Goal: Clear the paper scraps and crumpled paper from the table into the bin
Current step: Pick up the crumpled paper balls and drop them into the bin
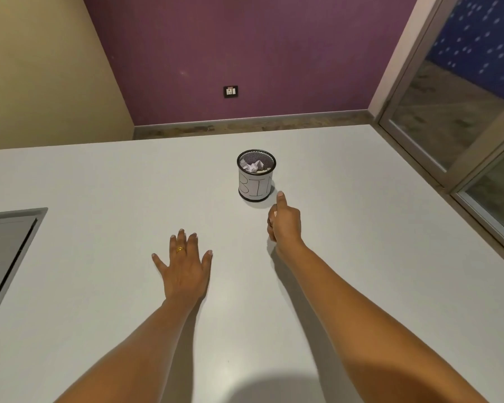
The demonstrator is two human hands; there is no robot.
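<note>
A small black mesh bin (256, 184) with a white label reading "BIN" stands upright on the white table (99, 184). Crumpled white paper (253, 165) lies inside it. My left hand (184, 266) rests flat on the table with its fingers spread, a gold ring on one finger, holding nothing. My right hand (284, 221) is just to the right of and below the bin, fingers curled into a loose fist with the thumb sticking up toward the bin's base. I see nothing in that fist. No loose paper shows on the table.
A grey recessed hatch (6, 242) sits in the table at the left edge. A glass door frame (454, 135) runs along the right. Behind the table's far edge is a purple wall with a socket (230, 91).
</note>
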